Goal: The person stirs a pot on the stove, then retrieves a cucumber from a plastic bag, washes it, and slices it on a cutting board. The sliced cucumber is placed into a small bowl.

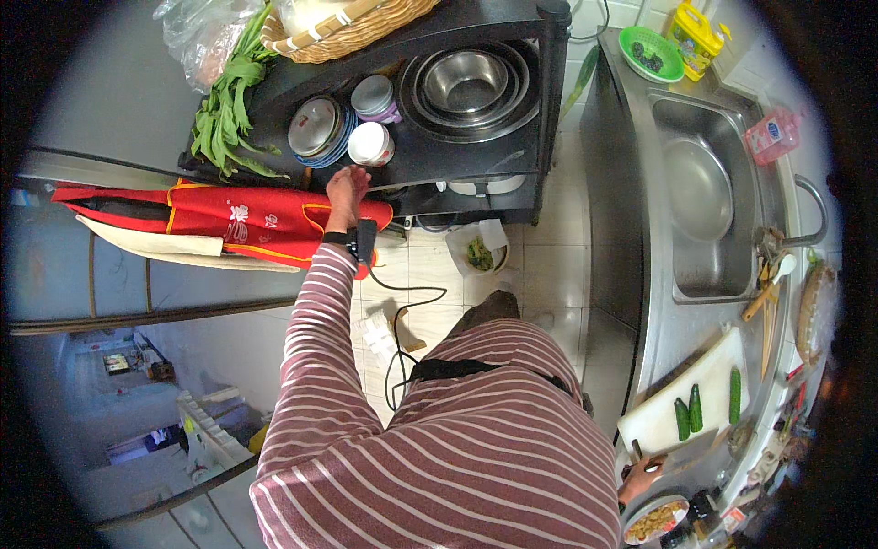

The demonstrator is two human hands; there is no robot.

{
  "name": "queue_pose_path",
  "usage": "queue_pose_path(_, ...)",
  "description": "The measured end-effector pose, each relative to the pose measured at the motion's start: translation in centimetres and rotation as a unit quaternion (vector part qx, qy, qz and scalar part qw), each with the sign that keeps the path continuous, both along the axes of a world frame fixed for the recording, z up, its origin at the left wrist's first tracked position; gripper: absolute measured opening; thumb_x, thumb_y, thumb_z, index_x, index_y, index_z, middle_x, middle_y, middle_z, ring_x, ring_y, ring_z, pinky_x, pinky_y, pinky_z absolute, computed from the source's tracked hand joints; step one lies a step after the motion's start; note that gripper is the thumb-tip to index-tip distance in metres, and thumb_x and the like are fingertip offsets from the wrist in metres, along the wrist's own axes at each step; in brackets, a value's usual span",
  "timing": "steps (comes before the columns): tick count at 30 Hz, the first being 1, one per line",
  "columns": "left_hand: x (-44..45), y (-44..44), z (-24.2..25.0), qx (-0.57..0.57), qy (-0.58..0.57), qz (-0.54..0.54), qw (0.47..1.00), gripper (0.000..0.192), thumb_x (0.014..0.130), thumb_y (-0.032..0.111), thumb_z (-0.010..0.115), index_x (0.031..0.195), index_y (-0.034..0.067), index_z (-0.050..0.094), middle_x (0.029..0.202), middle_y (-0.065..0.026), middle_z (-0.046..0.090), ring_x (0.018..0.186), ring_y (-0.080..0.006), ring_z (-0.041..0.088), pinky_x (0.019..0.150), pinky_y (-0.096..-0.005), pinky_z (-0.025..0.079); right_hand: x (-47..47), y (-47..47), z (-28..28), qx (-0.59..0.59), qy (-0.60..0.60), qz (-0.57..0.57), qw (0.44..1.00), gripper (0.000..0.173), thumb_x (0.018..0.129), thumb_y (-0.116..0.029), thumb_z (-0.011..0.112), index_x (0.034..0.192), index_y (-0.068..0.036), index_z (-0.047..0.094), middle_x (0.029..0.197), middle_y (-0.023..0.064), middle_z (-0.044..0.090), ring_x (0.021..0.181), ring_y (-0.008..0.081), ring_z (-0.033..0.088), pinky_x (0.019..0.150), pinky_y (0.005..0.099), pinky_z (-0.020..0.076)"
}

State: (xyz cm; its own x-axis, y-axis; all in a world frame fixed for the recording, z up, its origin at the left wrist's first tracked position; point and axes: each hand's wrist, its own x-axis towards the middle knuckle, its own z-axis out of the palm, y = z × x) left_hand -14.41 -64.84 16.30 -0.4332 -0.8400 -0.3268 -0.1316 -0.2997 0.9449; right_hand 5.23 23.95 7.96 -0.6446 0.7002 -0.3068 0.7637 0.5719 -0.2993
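Note:
My left hand (pixel 348 191) reaches to the front edge of the black shelf rack (pixel 439 154), its fingers just below a stack of white bowls (pixel 371 144). Whether the fingertips touch a bowl, I cannot tell. Beside those bowls are stacked plates (pixel 317 129) and a stack of small metallic-looking dishes (pixel 372 95). Far to the other side, my right hand (pixel 642 476) grips a broad-bladed kitchen knife (pixel 689 454) at the near end of a white cutting board (pixel 686 391). Two short cucumber pieces (pixel 688 413) and a longer cucumber piece (pixel 734 396) lie on the board.
Nested steel basins (pixel 468 89) fill the shelf's right side; leafy greens (pixel 233 117) hang over its left. A red apron (pixel 267 218) hangs by my left wrist. A steel sink (pixel 706 199) and a plate of food (pixel 655 519) flank the board. A waste bin (pixel 483 252) and cable (pixel 398 329) are below.

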Motion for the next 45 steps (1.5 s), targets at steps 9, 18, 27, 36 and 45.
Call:
queue_pose_path(9, -1.0, -16.5, -4.9, 0.045, 0.025, 0.027, 0.998, 0.028, 0.1, 0.026, 0.047, 0.098, 0.002, 0.061, 0.087, -0.0092, 0.069, 0.084, -0.0242, 0.069, 0.072, -0.0365, 0.058, -0.1, -1.9, 0.5, 0.115, -0.003, -0.045, 0.992, 0.071, 0.093, -0.049, 0.054, 0.144, -0.002, 0.038, 0.127, 0.0251, 0.057, 0.105, 0.0423, 0.062, 0.084, 0.0479, 0.0517)
queue_pose_path(18, -1.6, -23.1, -3.5, 0.275, 0.117, 0.048, 0.953, 0.052, 0.092, 0.034, 0.051, 0.122, -0.007, 0.045, 0.114, -0.0258, 0.058, 0.099, -0.0384, 0.062, 0.086, -0.0502, 0.053, -5.4, -11.2, 6.9, 0.064, 0.289, -0.058, 0.954, 0.045, 0.099, -0.02, 0.053, 0.14, -0.001, 0.046, 0.116, 0.0157, 0.061, 0.094, 0.0246, 0.06, 0.078, 0.0368, 0.0526)
queue_pose_path(27, -1.5, -20.7, -1.5, 0.195, 0.116, -0.004, 0.974, 0.059, 0.092, 0.037, 0.052, 0.128, -0.009, 0.044, 0.116, -0.0257, 0.059, 0.098, -0.0371, 0.062, 0.082, -0.0445, 0.054, -14.4, -19.3, 8.2, -0.161, 0.346, 0.071, 0.922, 0.037, 0.1, -0.023, 0.054, 0.133, -0.006, 0.055, 0.099, 0.0064, 0.062, 0.078, 0.0129, 0.056, 0.067, 0.0268, 0.0495)
queue_pose_path(36, -1.7, -24.8, -3.2, -0.139, 0.004, -0.269, 0.953, 0.036, 0.094, 0.025, 0.059, 0.117, -0.002, 0.059, 0.1, -0.0163, 0.065, 0.082, -0.0241, 0.062, 0.074, -0.0317, 0.053, -17.3, -26.6, 7.8, -0.304, 0.293, 0.137, 0.896, 0.029, 0.101, -0.015, 0.052, 0.128, -0.006, 0.058, 0.089, -0.0006, 0.056, 0.074, 0.0075, 0.05, 0.067, 0.0229, 0.0473)
queue_pose_path(45, -3.4, -27.4, -7.1, -0.18, 0.14, -0.343, 0.911, 0.031, 0.09, 0.013, 0.06, 0.117, 0.0, 0.055, 0.11, -0.0142, 0.062, 0.093, -0.0211, 0.061, 0.082, -0.0331, 0.051, -19.3, -34.8, 7.5, -0.417, 0.261, 0.145, 0.858, 0.025, 0.101, -0.011, 0.052, 0.123, -0.004, 0.061, 0.087, -0.0019, 0.057, 0.073, 0.0063, 0.051, 0.064, 0.0214, 0.0463)
